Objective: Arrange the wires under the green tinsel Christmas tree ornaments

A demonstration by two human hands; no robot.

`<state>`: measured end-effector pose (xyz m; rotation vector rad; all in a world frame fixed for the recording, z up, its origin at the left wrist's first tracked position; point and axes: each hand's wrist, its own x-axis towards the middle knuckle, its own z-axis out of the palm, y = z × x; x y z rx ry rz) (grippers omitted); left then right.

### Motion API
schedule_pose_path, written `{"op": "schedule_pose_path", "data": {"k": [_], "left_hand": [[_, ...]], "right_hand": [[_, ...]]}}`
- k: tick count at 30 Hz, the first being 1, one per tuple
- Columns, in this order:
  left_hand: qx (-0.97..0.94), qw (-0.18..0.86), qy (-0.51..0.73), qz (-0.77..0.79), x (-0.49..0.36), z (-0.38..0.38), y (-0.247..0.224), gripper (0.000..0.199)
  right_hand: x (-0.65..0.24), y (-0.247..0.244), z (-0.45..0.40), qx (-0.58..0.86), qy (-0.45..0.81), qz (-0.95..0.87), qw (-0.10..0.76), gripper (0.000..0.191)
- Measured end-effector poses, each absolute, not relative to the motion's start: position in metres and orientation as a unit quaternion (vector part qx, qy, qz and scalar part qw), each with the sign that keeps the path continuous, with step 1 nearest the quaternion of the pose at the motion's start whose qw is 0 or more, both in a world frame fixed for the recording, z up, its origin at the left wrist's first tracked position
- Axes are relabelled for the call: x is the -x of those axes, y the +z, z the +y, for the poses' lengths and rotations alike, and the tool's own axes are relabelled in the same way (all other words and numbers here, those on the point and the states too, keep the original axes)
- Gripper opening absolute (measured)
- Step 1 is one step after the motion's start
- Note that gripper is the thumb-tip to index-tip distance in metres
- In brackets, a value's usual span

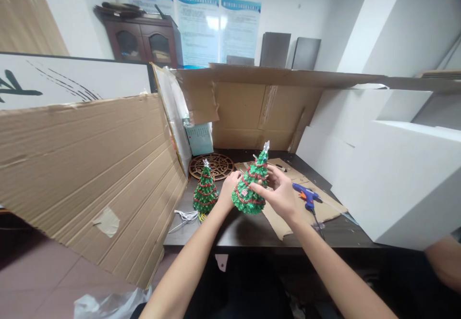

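Observation:
A small green Christmas tree [251, 193] with red garlands and a silver star is held off the dark table, tilted to the right. My right hand [281, 191] grips its right side, thumb across the front. My left hand [229, 187] is at its left side, with its fingers partly hidden behind the tree. A second green tree [205, 191] stands upright on the table to the left, near white wires [185, 216]. Right of my right hand, a blue and orange glue gun [308, 195] lies on a flat piece of cardboard [326, 206].
Cardboard walls [122, 165] enclose the table at the left and back. White boards [403, 179] stand at the right. A round carved ornament [225, 163] lies near a pale green box [200, 139] at the back left. Another person's arm [444, 261] shows at the right edge.

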<state>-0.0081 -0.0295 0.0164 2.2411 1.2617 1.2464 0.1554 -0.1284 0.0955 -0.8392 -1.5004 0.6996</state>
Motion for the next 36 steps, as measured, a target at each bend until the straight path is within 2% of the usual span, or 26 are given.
{"op": "schedule_pose_path", "data": {"k": [5, 10, 14, 18, 24, 27, 29, 31, 32, 34, 36], "left_hand": [[-0.825, 0.052, 0.361, 0.432, 0.006, -0.003, 0.011, 0.017], [-0.840, 0.033, 0.328, 0.431, 0.005, 0.008, 0.015, 0.016], [-0.822, 0.081, 0.334, 0.454, 0.008, 0.011, 0.021, 0.020], [-0.771, 0.152, 0.394, 0.476, 0.021, -0.010, 0.030, 0.037], [-0.711, 0.248, 0.484, 0.446, 0.041, -0.100, 0.053, 0.037], [-0.702, 0.274, 0.494, 0.433, 0.037, -0.148, 0.063, 0.040], [-0.705, 0.282, 0.492, 0.425, 0.032, -0.179, 0.062, 0.039], [-0.733, 0.275, 0.466, 0.413, 0.033, -0.211, 0.051, 0.037], [-0.777, 0.238, 0.420, 0.404, 0.039, -0.227, 0.041, 0.039], [-0.866, 0.153, 0.294, 0.374, 0.063, -0.257, 0.011, 0.041], [-0.907, 0.123, 0.148, 0.375, 0.101, -0.279, -0.027, 0.041]], "right_hand": [[-0.169, 0.044, -0.119, 0.383, 0.258, -0.682, 0.567, 0.065], [-0.171, 0.015, -0.125, 0.405, 0.249, -0.694, 0.541, 0.064], [-0.168, 0.000, -0.126, 0.410, 0.259, -0.692, 0.535, 0.065], [-0.163, -0.010, -0.129, 0.418, 0.272, -0.682, 0.535, 0.067], [-0.160, -0.013, -0.144, 0.433, 0.286, -0.653, 0.552, 0.082], [-0.163, -0.011, -0.158, 0.456, 0.235, -0.636, 0.577, 0.085], [-0.167, -0.008, -0.173, 0.478, 0.177, -0.632, 0.584, 0.075], [-0.174, -0.005, -0.196, 0.477, 0.145, -0.644, 0.580, 0.051], [-0.178, -0.005, -0.209, 0.470, 0.145, -0.659, 0.569, 0.036], [-0.191, -0.010, -0.239, 0.462, 0.171, -0.709, 0.504, 0.017], [-0.209, -0.027, -0.268, 0.487, 0.196, -0.759, 0.386, 0.017]]}}
